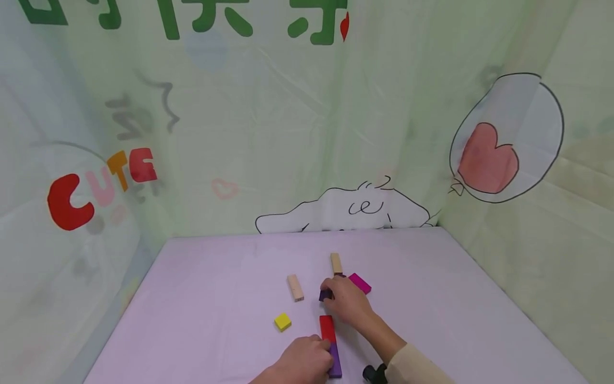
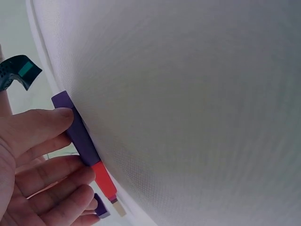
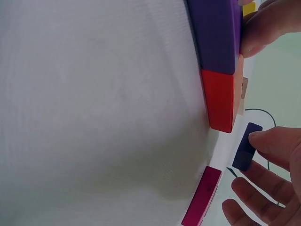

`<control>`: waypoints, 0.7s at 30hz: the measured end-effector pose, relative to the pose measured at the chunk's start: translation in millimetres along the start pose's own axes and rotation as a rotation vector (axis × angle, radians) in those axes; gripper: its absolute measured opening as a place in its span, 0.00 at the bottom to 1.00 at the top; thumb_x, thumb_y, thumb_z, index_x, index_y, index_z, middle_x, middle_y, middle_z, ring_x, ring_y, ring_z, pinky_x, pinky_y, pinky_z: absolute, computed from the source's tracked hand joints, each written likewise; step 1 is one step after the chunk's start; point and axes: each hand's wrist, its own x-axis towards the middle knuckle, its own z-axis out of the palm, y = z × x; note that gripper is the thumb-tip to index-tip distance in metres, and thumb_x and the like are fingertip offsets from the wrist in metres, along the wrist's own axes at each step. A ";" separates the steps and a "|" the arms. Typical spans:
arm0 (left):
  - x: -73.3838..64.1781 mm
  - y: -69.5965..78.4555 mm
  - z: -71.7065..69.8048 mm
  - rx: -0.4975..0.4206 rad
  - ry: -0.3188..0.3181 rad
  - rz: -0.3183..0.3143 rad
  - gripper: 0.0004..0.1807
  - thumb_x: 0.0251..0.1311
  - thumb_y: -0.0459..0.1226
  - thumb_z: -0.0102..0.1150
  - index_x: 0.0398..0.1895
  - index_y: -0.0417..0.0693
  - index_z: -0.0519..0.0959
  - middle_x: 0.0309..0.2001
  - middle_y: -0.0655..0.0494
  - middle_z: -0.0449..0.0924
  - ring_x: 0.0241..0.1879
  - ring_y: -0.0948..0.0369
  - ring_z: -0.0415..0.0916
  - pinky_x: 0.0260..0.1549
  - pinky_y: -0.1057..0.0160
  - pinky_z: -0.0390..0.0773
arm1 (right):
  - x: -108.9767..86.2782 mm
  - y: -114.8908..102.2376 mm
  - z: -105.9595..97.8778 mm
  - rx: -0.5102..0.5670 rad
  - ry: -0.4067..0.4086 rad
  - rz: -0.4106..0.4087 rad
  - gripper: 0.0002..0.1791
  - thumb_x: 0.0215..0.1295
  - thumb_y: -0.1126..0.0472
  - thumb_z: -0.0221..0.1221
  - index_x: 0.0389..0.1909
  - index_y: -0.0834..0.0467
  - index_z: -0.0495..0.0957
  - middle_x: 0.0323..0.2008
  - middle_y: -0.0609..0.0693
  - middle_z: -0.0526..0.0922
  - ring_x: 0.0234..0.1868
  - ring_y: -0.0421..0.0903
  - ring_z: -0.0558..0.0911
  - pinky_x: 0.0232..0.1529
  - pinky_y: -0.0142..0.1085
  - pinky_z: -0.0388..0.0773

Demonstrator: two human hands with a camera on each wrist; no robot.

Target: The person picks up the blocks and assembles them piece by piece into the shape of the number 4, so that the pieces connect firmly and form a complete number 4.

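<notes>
My left hand (image 1: 303, 359) holds a purple block (image 1: 336, 365) between thumb and fingers, low on the table. End to end with it lies a red block (image 1: 327, 327), pointing away from me. Farther forward my right hand (image 1: 347, 302) pinches a dark blue-purple block (image 3: 247, 147), thumb on one side and fingertips on the other. In the head view that block is partly covered by the fingers. Just beyond the right hand is a pale wooden block (image 1: 336, 262), with a dark piece at its near end, mostly hidden. A magenta block (image 1: 360, 284) lies right of this hand.
Left of the right hand lies another pale wooden block (image 1: 295, 288), and nearer me a yellow block (image 1: 283, 322). The light table (image 1: 216, 309) is bordered by printed cloth walls (image 1: 288, 133). A dark wrist device (image 1: 375, 373) sits by the right sleeve.
</notes>
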 end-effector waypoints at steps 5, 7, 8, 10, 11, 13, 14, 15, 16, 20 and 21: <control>0.3 0.3 0.2 0.006 0.016 -0.002 0.04 0.64 0.46 0.70 0.38 0.61 0.90 0.29 0.67 0.80 0.26 0.71 0.65 0.32 0.77 0.71 | -2.6 -1.4 -1.2 -0.020 -0.023 -0.020 0.13 0.59 0.61 0.73 0.45 0.53 0.86 0.39 0.50 0.86 0.41 0.47 0.84 0.46 0.45 0.87; 0.6 0.6 1.3 -0.002 0.016 -0.003 0.04 0.63 0.46 0.71 0.38 0.60 0.90 0.28 0.67 0.80 0.26 0.71 0.65 0.32 0.77 0.70 | -3.3 -0.4 -1.1 -0.022 -0.040 -0.029 0.13 0.59 0.62 0.72 0.45 0.53 0.87 0.39 0.50 0.86 0.41 0.46 0.84 0.46 0.44 0.87; 0.3 0.8 1.7 -0.003 0.016 -0.003 0.04 0.63 0.46 0.71 0.38 0.60 0.90 0.28 0.67 0.80 0.26 0.71 0.65 0.32 0.77 0.70 | -3.9 0.2 -1.3 -0.023 -0.047 -0.034 0.12 0.59 0.62 0.72 0.45 0.53 0.87 0.39 0.49 0.86 0.41 0.46 0.84 0.47 0.45 0.86; -0.3 1.2 1.8 -0.008 0.016 -0.002 0.04 0.63 0.45 0.71 0.37 0.61 0.90 0.27 0.68 0.79 0.26 0.71 0.65 0.31 0.77 0.70 | -5.2 1.7 -1.2 -0.024 -0.062 -0.043 0.12 0.59 0.63 0.72 0.44 0.53 0.87 0.38 0.48 0.86 0.41 0.46 0.84 0.48 0.45 0.86; -0.3 1.0 1.4 -0.015 0.012 -0.004 0.04 0.63 0.45 0.71 0.38 0.61 0.91 0.27 0.68 0.79 0.25 0.71 0.65 0.31 0.77 0.70 | -5.9 2.3 -1.2 -0.022 -0.071 -0.045 0.12 0.59 0.63 0.72 0.44 0.54 0.86 0.38 0.48 0.86 0.41 0.46 0.83 0.48 0.46 0.86; -0.6 0.9 0.7 -0.025 0.008 -0.006 0.03 0.63 0.45 0.71 0.37 0.61 0.91 0.27 0.68 0.78 0.25 0.71 0.65 0.31 0.77 0.70 | -7.0 2.8 -1.5 -0.024 -0.088 -0.043 0.11 0.59 0.63 0.73 0.43 0.53 0.86 0.37 0.47 0.86 0.41 0.45 0.83 0.48 0.46 0.85; -0.5 0.8 0.4 -0.029 0.007 -0.005 0.03 0.63 0.45 0.71 0.37 0.61 0.91 0.26 0.68 0.78 0.25 0.72 0.65 0.31 0.77 0.70 | -7.6 2.7 -1.8 -0.023 -0.098 -0.045 0.11 0.59 0.63 0.73 0.43 0.53 0.86 0.37 0.47 0.86 0.40 0.45 0.82 0.49 0.46 0.85; -0.3 0.5 0.2 -0.035 0.004 -0.006 0.03 0.63 0.44 0.71 0.38 0.60 0.91 0.26 0.68 0.78 0.25 0.72 0.65 0.30 0.78 0.70 | -7.9 2.9 -1.7 -0.024 -0.110 -0.044 0.11 0.59 0.62 0.73 0.43 0.52 0.86 0.37 0.47 0.85 0.40 0.45 0.82 0.49 0.46 0.85; 0.0 0.3 0.4 -0.039 0.002 -0.007 0.03 0.63 0.44 0.71 0.38 0.60 0.91 0.26 0.67 0.78 0.25 0.72 0.65 0.31 0.78 0.70 | -8.3 2.6 -1.7 -0.023 -0.121 -0.040 0.11 0.60 0.62 0.73 0.42 0.52 0.86 0.37 0.46 0.85 0.39 0.44 0.81 0.49 0.45 0.85; 0.4 0.2 0.9 -0.043 0.009 -0.007 0.03 0.63 0.44 0.71 0.38 0.60 0.91 0.27 0.67 0.79 0.24 0.72 0.66 0.30 0.78 0.71 | -9.2 2.4 -2.6 -0.025 -0.158 -0.056 0.10 0.60 0.62 0.72 0.41 0.51 0.86 0.35 0.45 0.84 0.36 0.41 0.79 0.45 0.42 0.85; 0.0 0.6 0.7 -0.036 0.014 -0.006 0.03 0.63 0.44 0.71 0.37 0.60 0.91 0.27 0.67 0.79 0.25 0.72 0.66 0.30 0.78 0.71 | -9.6 2.4 -2.9 -0.023 -0.163 -0.058 0.09 0.60 0.62 0.72 0.41 0.51 0.86 0.34 0.45 0.84 0.35 0.41 0.79 0.44 0.42 0.85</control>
